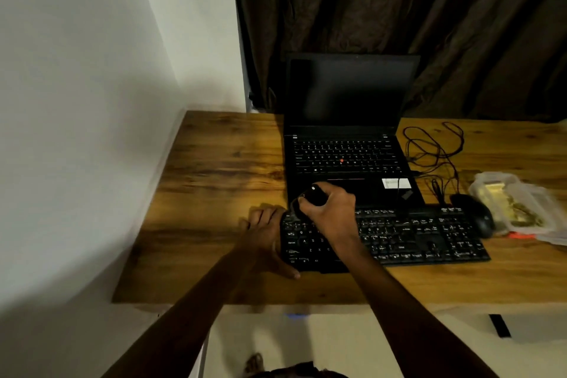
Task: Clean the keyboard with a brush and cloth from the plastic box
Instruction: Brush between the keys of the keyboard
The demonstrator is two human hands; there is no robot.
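- Gripping a black brush (310,197), the right hand (331,212) had its fingers curled round the rounded handle, with the thumb side facing the laptop.
- The right forearm reached in from the near edge of the tabletop (214,163) and crossed over the left half of the keyboard (405,236), with the wrist bent above the keys.
- The brush's lower end met the keyboard's far-left corner; the bristles were dark and blurred, so the exact contact could not be told.
- The left hand (265,235) lay relaxed and uncurled against the keyboard's left end, fingers on the wood and thumb along the front edge, clasping nothing.
- The keyboard was black with pale lettering and lay flat, parallel to the near edge, right of the tabletop's middle.
- An open laptop (346,132) with a dark screen stood just behind it.
- A black mouse (478,216) sat at the keyboard's right end, with tangled cables (435,150) behind it.
- The clear plastic box (521,205) lay near the right edge, holding yellowish contents too blurred to identify.
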